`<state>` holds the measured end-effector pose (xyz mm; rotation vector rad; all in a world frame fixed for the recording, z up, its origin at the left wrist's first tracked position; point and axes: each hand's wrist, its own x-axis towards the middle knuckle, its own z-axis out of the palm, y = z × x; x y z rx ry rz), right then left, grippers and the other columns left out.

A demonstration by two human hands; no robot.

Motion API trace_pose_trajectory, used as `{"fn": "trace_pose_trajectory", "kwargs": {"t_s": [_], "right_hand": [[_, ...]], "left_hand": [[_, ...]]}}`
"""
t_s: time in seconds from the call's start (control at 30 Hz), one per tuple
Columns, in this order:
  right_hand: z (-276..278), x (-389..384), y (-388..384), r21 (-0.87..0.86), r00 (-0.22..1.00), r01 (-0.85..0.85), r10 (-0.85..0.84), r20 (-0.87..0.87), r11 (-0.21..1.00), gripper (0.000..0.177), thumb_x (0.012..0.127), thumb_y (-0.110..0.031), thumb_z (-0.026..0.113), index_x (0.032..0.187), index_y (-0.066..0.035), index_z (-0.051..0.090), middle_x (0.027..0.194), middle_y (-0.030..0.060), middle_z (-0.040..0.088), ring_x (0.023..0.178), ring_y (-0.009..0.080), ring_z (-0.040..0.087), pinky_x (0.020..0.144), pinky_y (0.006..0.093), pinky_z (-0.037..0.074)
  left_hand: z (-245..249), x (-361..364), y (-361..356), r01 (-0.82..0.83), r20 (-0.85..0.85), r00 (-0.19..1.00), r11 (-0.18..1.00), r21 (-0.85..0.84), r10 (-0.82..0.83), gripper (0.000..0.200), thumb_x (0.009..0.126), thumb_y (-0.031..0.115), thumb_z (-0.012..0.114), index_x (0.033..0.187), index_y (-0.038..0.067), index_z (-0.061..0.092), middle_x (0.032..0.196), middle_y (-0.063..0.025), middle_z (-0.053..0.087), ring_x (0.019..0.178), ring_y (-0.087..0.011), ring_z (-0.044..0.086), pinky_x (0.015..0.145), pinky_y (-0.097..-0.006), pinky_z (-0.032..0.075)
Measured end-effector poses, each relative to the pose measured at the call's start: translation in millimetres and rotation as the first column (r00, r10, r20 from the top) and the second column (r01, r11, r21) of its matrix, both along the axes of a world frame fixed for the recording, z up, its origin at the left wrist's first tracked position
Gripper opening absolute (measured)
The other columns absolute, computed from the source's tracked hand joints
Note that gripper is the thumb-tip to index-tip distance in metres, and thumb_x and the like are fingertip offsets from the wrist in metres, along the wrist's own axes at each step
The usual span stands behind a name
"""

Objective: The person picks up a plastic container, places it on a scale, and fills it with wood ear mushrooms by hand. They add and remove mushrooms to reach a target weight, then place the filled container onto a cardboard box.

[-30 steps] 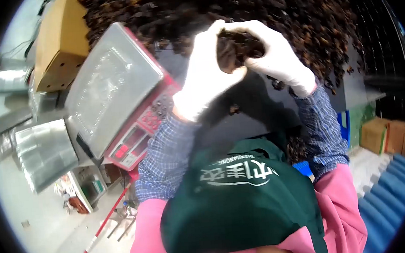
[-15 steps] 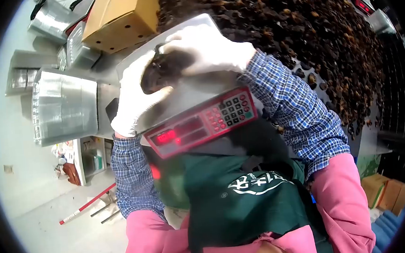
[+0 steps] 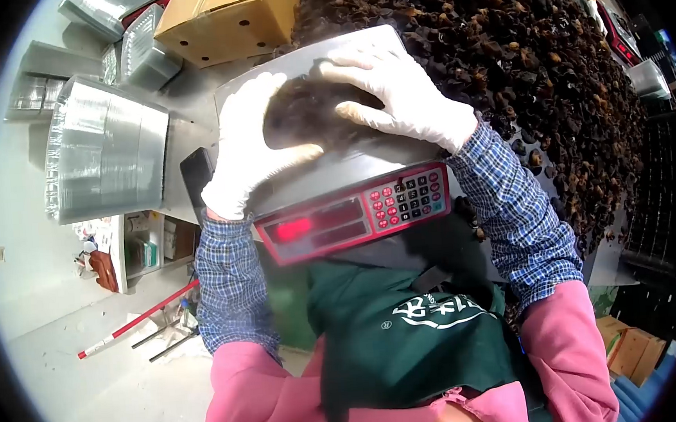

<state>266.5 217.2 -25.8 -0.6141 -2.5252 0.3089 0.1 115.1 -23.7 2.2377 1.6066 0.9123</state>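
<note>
A scale with a red-framed panel (image 3: 354, 214) has lit red digits, too smeared to read. On its metal plate (image 3: 312, 177) lies a blurred heap of dark dried pieces (image 3: 304, 111); whether a clear container surrounds them I cannot tell. My left hand (image 3: 251, 142), white-gloved, curves around the heap's left side with thumb and fingers apart. Over the right side is my right hand (image 3: 404, 96), also gloved, its fingers spread and its thumb pointing left toward the pieces. Neither hand visibly grips anything.
A large spread of dark dried pieces (image 3: 516, 65) covers the table's right side. Stacked clear containers (image 3: 106, 149) stand left, near a cardboard box (image 3: 223, 23). A dark flat object (image 3: 197, 178) lies by my left wrist. At upper right are another person's gloved hands (image 3: 597, 16) and a second scale (image 3: 622, 42).
My right hand has shifted right and its fingers have spread away from the heap. My left hand's grasp has loosened. The view has shifted slightly, and another person's hands now show.
</note>
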Motion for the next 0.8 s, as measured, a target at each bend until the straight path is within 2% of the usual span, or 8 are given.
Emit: {"fn": "trace_pose_trajectory", "kwargs": {"t_s": [0.2,0.33,0.4,0.5,0.53,0.6,0.67,0.8], "right_hand": [[0,15,-16,-0.037,0.999,-0.022,0.023,0.040,0.999,0.049,0.098,-0.048,0.063,0.133,-0.013,0.067,0.143,0.0141,0.061,0.142,0.0339,0.047,0.121,0.0518,0.030],[31,31,-15,-0.287,0.954,-0.082,-0.008,-0.298,0.954,0.049,0.094,-0.037,0.075,0.134,-0.010,0.066,0.134,0.0142,0.066,0.129,0.0302,0.059,0.111,0.0439,0.046],[38,46,-16,-0.393,0.904,-0.012,-0.158,-0.397,0.919,0.039,0.098,-0.028,0.073,0.132,-0.008,0.068,0.130,0.0099,0.070,0.117,0.0219,0.068,0.102,0.0360,0.053],[31,71,-14,-0.422,0.882,0.081,-0.262,-0.391,0.903,0.035,0.101,-0.028,0.070,0.129,-0.006,0.070,0.125,0.0083,0.073,0.116,0.0184,0.067,0.104,0.0349,0.052],[29,76,-17,-0.446,0.874,0.099,-0.292,-0.388,0.889,0.034,0.102,-0.027,0.070,0.127,-0.006,0.071,0.123,0.0078,0.074,0.116,0.0179,0.067,0.104,0.0350,0.052],[27,84,-26,-0.428,0.902,0.160,-0.307,-0.302,0.890,0.033,0.104,-0.028,0.066,0.130,-0.007,0.071,0.127,0.0059,0.073,0.120,0.0146,0.066,0.110,0.0345,0.048],[27,77,-42,-0.524,0.874,0.119,-0.340,-0.348,0.844,0.030,0.102,-0.022,0.070,0.127,-0.007,0.073,0.117,0.0058,0.075,0.110,0.0136,0.068,0.101,0.0326,0.053],[27,67,-57,-0.393,0.917,0.128,-0.259,-0.302,0.911,0.029,0.098,-0.018,0.074,0.126,-0.008,0.074,0.106,0.0040,0.076,0.097,0.0105,0.070,0.087,0.0261,0.058]], "left_hand": [[4,13,-20,-0.046,-0.218,0.975,0.998,0.042,0.054,0.100,0.064,0.047,0.095,0.147,0.008,0.055,0.151,-0.0198,0.051,0.140,-0.0393,0.047,0.118,-0.0500,0.037],[9,2,-21,0.008,0.131,0.991,0.999,-0.044,-0.002,0.115,0.067,0.055,0.093,0.157,0.005,0.041,0.157,-0.0198,0.047,0.144,-0.0369,0.045,0.120,-0.0487,0.037],[14,-8,-26,0.030,0.316,0.949,0.994,-0.101,0.003,0.109,0.069,0.042,0.096,0.156,0.003,0.043,0.159,-0.0176,0.046,0.147,-0.0313,0.044,0.124,-0.0448,0.032],[23,-25,-37,0.015,0.423,0.905,0.988,-0.153,0.052,0.088,0.074,0.028,0.093,0.149,0.004,0.054,0.156,-0.0136,0.052,0.149,-0.0261,0.043,0.125,-0.0424,0.029],[23,-30,-39,-0.008,0.377,0.924,0.988,-0.155,0.066,0.095,0.078,0.050,0.087,0.153,0.004,0.049,0.154,-0.0120,0.054,0.149,-0.0257,0.042,0.126,-0.0436,0.026],[23,-35,-44,-0.064,0.375,0.920,0.988,-0.139,0.112,0.084,0.085,0.045,0.084,0.151,0.004,0.052,0.153,-0.0114,0.056,0.148,-0.0248,0.045,0.124,-0.0425,0.030],[22,-37,-47,-0.093,0.464,0.870,0.980,-0.177,0.167,0.066,0.094,0.036,0.078,0.149,0.005,0.056,0.148,-0.0095,0.060,0.143,-0.0213,0.050,0.121,-0.0377,0.036],[19,-31,-48,-0.134,0.471,0.859,0.976,-0.169,0.200,0.050,0.100,0.027,0.071,0.145,0.008,0.061,0.142,-0.0067,0.066,0.135,-0.0167,0.057,0.116,-0.0341,0.042]]}}
